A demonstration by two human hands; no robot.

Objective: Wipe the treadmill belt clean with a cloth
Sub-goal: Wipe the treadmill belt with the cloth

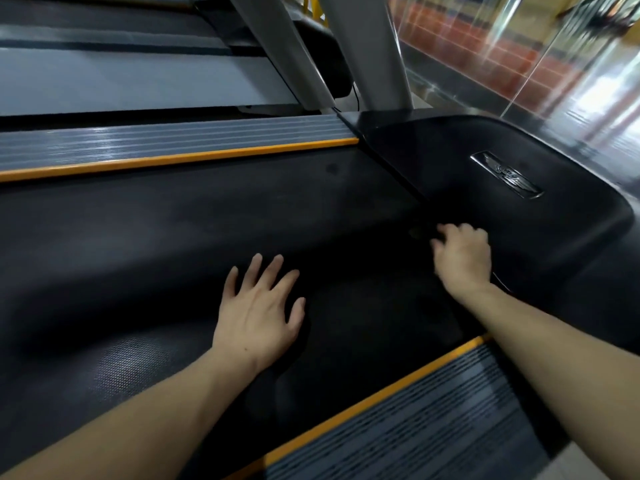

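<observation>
The black treadmill belt point(145, 244) runs across the view between two orange-edged side rails. My left hand point(259, 313) lies flat on the belt with its fingers spread. A dark cloth point(374, 306), hard to tell from the belt, seems to stretch from beside that hand toward the front. My right hand point(462, 254) is at the front end of the belt, against the motor cover point(485, 188). Its fingers are curled down and seem to grip the cloth's far edge.
A ribbed grey side rail with an orange strip point(180, 147) lies beyond the belt, and another point(433, 420) is near me. Grey uprights point(367, 50) rise behind the motor cover. A second treadmill deck point(121, 77) stands to the left, and glossy floor point(571, 98) to the right.
</observation>
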